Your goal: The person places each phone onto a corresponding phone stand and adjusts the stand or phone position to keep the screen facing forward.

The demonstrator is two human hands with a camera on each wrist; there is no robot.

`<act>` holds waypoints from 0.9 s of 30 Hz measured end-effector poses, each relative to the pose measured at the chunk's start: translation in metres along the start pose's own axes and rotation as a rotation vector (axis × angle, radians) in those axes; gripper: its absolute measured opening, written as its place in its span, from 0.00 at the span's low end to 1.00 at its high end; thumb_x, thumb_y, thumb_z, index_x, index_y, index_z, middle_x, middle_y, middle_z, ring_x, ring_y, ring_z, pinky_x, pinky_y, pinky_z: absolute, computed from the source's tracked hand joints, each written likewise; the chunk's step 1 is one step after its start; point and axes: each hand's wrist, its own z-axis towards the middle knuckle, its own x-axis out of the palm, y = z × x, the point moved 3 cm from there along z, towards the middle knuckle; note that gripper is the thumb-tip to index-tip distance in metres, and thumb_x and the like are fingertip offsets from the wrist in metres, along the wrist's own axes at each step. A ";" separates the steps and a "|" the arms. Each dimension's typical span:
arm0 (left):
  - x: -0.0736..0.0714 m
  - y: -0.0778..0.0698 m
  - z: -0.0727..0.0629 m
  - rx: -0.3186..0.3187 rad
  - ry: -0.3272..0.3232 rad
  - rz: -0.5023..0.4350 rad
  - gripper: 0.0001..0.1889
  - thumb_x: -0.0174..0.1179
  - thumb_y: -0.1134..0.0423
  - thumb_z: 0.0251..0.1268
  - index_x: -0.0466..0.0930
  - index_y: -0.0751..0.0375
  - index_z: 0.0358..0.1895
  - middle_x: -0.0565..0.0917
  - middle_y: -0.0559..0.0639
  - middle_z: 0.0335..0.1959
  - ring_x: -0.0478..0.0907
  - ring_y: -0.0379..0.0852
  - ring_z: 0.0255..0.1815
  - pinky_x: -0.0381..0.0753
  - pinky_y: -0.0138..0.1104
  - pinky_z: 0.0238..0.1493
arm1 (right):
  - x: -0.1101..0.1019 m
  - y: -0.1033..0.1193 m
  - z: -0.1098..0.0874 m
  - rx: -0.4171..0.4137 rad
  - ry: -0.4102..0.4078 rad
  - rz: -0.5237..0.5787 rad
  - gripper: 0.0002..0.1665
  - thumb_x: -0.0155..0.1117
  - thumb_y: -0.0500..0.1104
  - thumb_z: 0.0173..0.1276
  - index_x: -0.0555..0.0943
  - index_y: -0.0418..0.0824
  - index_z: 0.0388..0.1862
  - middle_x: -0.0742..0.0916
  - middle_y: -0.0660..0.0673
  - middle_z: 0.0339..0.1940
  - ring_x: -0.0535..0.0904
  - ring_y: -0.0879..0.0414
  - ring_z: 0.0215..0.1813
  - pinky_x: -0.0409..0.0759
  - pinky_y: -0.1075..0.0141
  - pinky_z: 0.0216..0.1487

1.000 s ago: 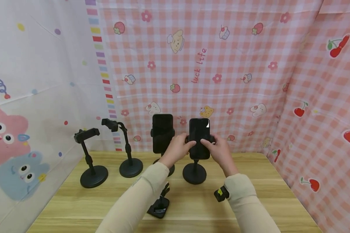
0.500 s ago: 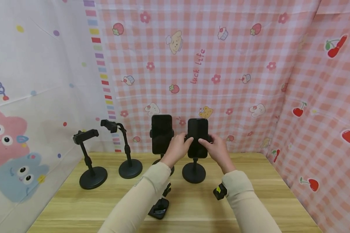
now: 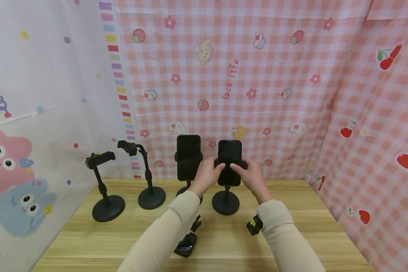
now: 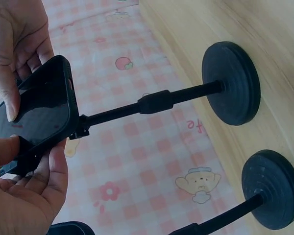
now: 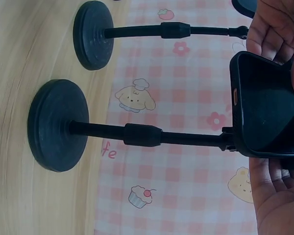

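Both hands hold a black smartphone [image 3: 229, 153] upright in the clamp of a black phone stand [image 3: 226, 203]. At the phone's left edge, my left hand [image 3: 205, 174] has its thumb on the screen and fingers curled behind the clamp. My right hand [image 3: 255, 177] mirrors this grip on the right edge. In the left wrist view, the left hand [image 4: 27, 196] is below the phone [image 4: 44, 110]. The right wrist view shows the right hand [image 5: 277, 196] under the phone [image 5: 267, 107], and the stand's pole runs to its round base [image 5: 56, 125].
Just left, another stand carries a second phone [image 3: 188, 156]. Further left are two phone stands with bare clamps, one straight [image 3: 108, 207] and one gooseneck [image 3: 152, 197]. A small square-based black stand [image 3: 186, 244] is partly under the left forearm. Patterned cloth [image 3: 244, 75] hangs behind the wooden table [image 3: 292, 219].
The held phone has shifted slightly left and the bright reflection at its top right corner is gone. Both hands keep their grip; the other stands have not moved.
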 end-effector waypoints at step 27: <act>0.001 0.003 0.000 -0.025 -0.054 -0.022 0.20 0.59 0.55 0.73 0.78 0.68 0.57 0.83 0.59 0.46 0.81 0.52 0.45 0.80 0.45 0.47 | 0.001 0.001 0.001 0.049 0.018 0.011 0.21 0.64 0.54 0.72 0.81 0.37 0.49 0.85 0.41 0.41 0.76 0.49 0.38 0.73 0.60 0.39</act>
